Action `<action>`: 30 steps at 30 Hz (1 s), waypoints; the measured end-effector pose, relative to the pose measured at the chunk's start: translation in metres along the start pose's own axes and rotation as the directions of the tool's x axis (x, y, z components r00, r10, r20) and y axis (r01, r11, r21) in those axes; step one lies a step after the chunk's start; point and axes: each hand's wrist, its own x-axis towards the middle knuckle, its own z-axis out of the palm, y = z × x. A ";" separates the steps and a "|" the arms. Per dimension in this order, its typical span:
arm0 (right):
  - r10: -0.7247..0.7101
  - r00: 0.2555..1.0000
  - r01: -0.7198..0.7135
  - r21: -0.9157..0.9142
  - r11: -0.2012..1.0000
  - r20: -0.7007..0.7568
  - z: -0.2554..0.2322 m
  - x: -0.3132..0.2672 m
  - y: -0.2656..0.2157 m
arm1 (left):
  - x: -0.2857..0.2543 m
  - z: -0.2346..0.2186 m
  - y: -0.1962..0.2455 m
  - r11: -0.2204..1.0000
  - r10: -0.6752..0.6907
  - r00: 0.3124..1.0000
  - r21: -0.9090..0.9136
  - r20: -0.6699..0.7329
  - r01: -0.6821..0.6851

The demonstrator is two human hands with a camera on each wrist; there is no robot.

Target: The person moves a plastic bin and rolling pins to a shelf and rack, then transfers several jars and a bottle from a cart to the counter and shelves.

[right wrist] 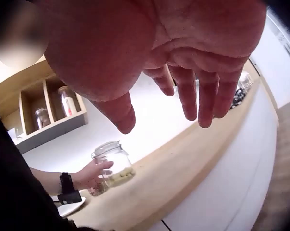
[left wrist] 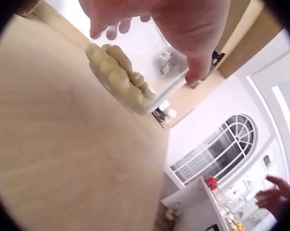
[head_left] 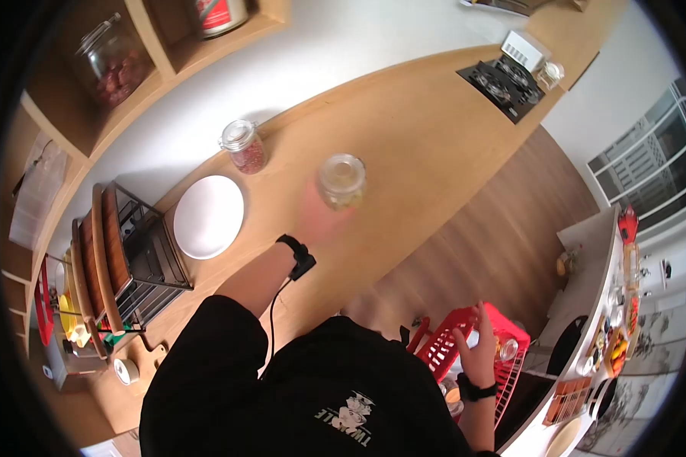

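Note:
My left hand (head_left: 324, 218) grips a clip-top glass jar (head_left: 343, 177) over the wooden counter, blurred in the head view. Pale yellow-green, rounded pieces (left wrist: 117, 73) lie along the bottom of the jar, which tilts in the left wrist view. Its fingers and thumb wrap round the glass from either side. My right hand (head_left: 478, 354) holds nothing, its fingers loosely extended, and overlaps the red plastic basket (head_left: 511, 324) in the head view. Inside that basket are glass jars, partly hidden by the hand and its sides.
Against the wall stands a second clip-top jar (head_left: 248, 152) with reddish contents, near a white plate (head_left: 209, 217). A black rack (head_left: 152, 259) with wooden trays is further left. Shelves (head_left: 156, 38) hang above the counter (head_left: 404, 137); a black gas hob (head_left: 503, 85) sits at its far end.

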 end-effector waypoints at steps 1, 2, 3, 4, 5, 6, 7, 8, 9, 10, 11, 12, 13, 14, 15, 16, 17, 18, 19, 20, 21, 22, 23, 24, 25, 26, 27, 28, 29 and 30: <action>0.007 1.000 -0.007 0.009 1.000 -0.012 0.003 -0.008 0.008 | 0.010 -0.007 -0.009 1.000 -0.003 1.000 -0.001 -0.015 0.003; -0.004 1.000 0.004 0.008 1.000 -0.010 0.004 -0.015 0.012 | 0.019 -0.014 -0.017 0.999 -0.038 0.999 -0.005 -0.029 0.038; 0.084 0.996 -0.084 0.022 0.996 0.013 0.006 -0.022 0.015 | 0.026 -0.020 -0.025 0.998 -0.070 0.997 -0.011 -0.038 0.069; 0.172 0.985 -0.173 0.034 0.984 0.034 0.008 -0.029 0.018 | 0.032 -0.025 -0.034 0.998 -0.065 0.997 -0.013 -0.043 0.064; 0.168 0.985 -0.169 0.033 0.985 0.029 0.011 -0.035 0.027 | 0.037 -0.029 -0.043 0.998 -0.070 0.996 -0.004 -0.061 0.070; 0.185 0.983 -0.185 0.010 0.983 0.020 0.017 -0.039 0.038 | 0.042 -0.032 -0.051 0.997 -0.076 0.994 0.005 -0.078 0.077; 0.202 0.979 -0.202 -0.015 0.979 0.011 0.023 -0.045 0.053 | 0.046 -0.035 -0.058 0.997 -0.076 0.994 0.001 -0.079 0.076; 0.236 0.972 -0.236 -0.017 0.972 -0.005 0.031 -0.052 0.074 | 0.050 -0.038 -0.064 0.993 -0.109 0.992 -0.062 -0.063 0.105; 0.237 0.972 -0.237 -0.021 0.971 -0.007 0.039 -0.063 0.096 | 0.054 -0.039 -0.068 0.983 -0.142 0.989 -0.124 -0.045 0.135; 0.286 0.958 -0.286 -0.024 0.958 0.001 0.046 -0.072 0.116 | 0.058 -0.041 -0.069 0.982 -0.144 0.989 -0.128 -0.043 0.137; 0.334 0.942 -0.334 -0.028 0.942 0.009 0.049 -0.075 0.125 | 0.061 -0.044 -0.067 0.979 -0.157 0.987 -0.136 -0.045 0.149; 0.385 0.923 -0.385 -0.091 0.918 -0.019 0.050 -0.080 0.119 | 0.062 -0.047 -0.068 0.976 -0.173 0.984 -0.142 -0.047 0.165; 0.390 0.921 -0.390 -0.099 0.916 -0.014 0.051 -0.085 0.120 | 0.064 -0.047 -0.073 0.974 -0.182 0.982 -0.143 -0.043 0.175; 0.409 0.912 -0.408 -0.145 0.901 -0.027 0.054 -0.094 0.126 | 0.070 -0.046 -0.078 0.984 -0.155 0.985 -0.102 -0.069 0.148; 0.427 0.903 -0.427 -0.190 0.884 -0.041 0.057 -0.103 0.129 | 0.076 -0.046 -0.083 0.991 -0.126 0.988 -0.059 -0.093 0.121; 0.353 0.931 -0.365 -0.193 0.911 -0.098 0.060 -0.112 0.135 | 0.083 -0.045 -0.094 0.990 -0.134 0.987 -0.060 -0.087 0.129; 0.359 0.929 -0.371 -0.198 0.907 -0.094 0.063 -0.122 0.141 | 0.092 -0.043 -0.109 0.994 -0.028 0.998 0.101 -0.062 0.034; 0.410 0.907 -0.421 -0.168 0.891 -0.095 0.064 -0.128 0.140 | 0.099 -0.043 -0.115 0.964 0.076 0.997 0.257 -0.021 -0.068; 0.460 0.883 -0.469 -0.137 0.872 -0.095 0.066 -0.131 0.140 | 0.107 -0.043 -0.120 0.964 0.071 0.997 0.259 -0.016 -0.064; 0.443 0.887 -0.457 -0.110 0.883 -0.129 0.068 -0.140 0.138 | 0.113 -0.042 -0.125 0.976 0.053 0.998 0.212 -0.016 -0.048; 0.450 0.884 -0.463 -0.109 0.880 -0.126 0.070 -0.145 0.139 | 0.117 -0.040 -0.127 0.986 0.036 0.999 0.163 -0.013 -0.033; 0.444 0.890 -0.456 -0.167 0.874 -0.106 0.072 -0.153 0.140 | 0.118 -0.040 -0.119 0.986 0.035 0.999 0.164 -0.006 -0.033; 0.438 0.895 -0.446 -0.225 0.866 -0.087 0.074 -0.158 0.143 | 0.120 -0.039 -0.111 0.992 -0.033 0.997 0.119 -0.063 0.040; 0.444 0.893 -0.450 -0.207 0.869 -0.075 0.075 -0.163 0.141 | 0.122 -0.037 -0.105 0.991 -0.103 0.988 0.069 -0.117 0.112; 0.449 0.890 -0.454 -0.206 0.867 -0.073 0.078 -0.169 0.147 | 0.124 -0.034 -0.107 0.991 -0.105 0.988 0.071 -0.112 0.113; 0.468 0.881 -0.472 -0.154 0.868 -0.061 0.083 -0.188 0.172 | 0.127 -0.031 -0.109 0.990 -0.099 0.983 0.086 -0.153 0.113; 0.487 0.872 -0.489 -0.102 0.866 -0.047 0.087 -0.199 0.185 | 0.131 -0.029 -0.113 0.988 -0.092 0.977 0.101 -0.194 0.114; 0.492 0.870 -0.494 -0.102 0.864 -0.047 0.086 -0.200 0.180 | 0.136 -0.026 -0.123 0.988 -0.094 0.977 0.101 -0.189 0.115; 0.542 0.838 -0.545 -0.133 0.828 -0.067 0.082 -0.203 0.173 | 0.144 -0.026 -0.136 0.995 -0.091 0.979 0.021 -0.180 0.097; 0.588 0.804 -0.595 -0.161 0.788 -0.091 0.081 -0.207 0.172 | 0.151 -0.028 -0.140 0.995 -0.086 0.981 -0.062 -0.173 0.077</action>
